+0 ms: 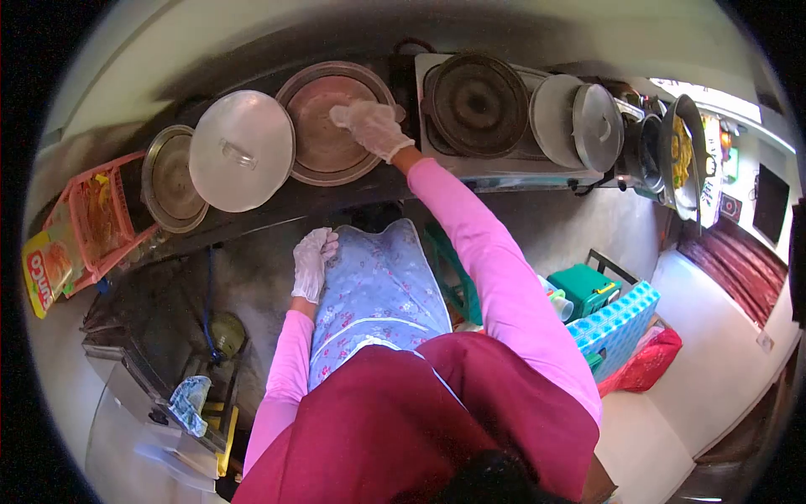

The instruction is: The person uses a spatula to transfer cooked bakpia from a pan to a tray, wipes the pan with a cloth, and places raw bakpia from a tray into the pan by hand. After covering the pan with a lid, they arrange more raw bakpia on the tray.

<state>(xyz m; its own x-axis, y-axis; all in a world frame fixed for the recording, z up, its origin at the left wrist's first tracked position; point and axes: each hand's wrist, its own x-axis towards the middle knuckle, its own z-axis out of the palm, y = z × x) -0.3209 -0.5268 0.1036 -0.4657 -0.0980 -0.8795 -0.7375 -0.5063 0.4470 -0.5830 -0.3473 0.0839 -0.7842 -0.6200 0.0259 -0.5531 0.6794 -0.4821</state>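
Note:
My right hand (369,127), in a clear plastic glove, is over the right part of a wide reddish-brown pan (315,160); its fingers are blurred, and what they hold, if anything, cannot be made out. My left hand (312,262), also gloved, hangs beside the blue floral apron (378,281) with its fingers curled and nothing visible in them. A large round metal lid (242,151) lies just left of the pan. To the right, a dark round pan (478,105) sits on the stove (504,172).
A smaller metal pot (175,179) and a pink basket (101,210) stand at the left. More lids (598,128) lie on the stove's right side, with a wok (684,160) beyond. A green box (583,291) and blue patterned container (617,323) are low at the right.

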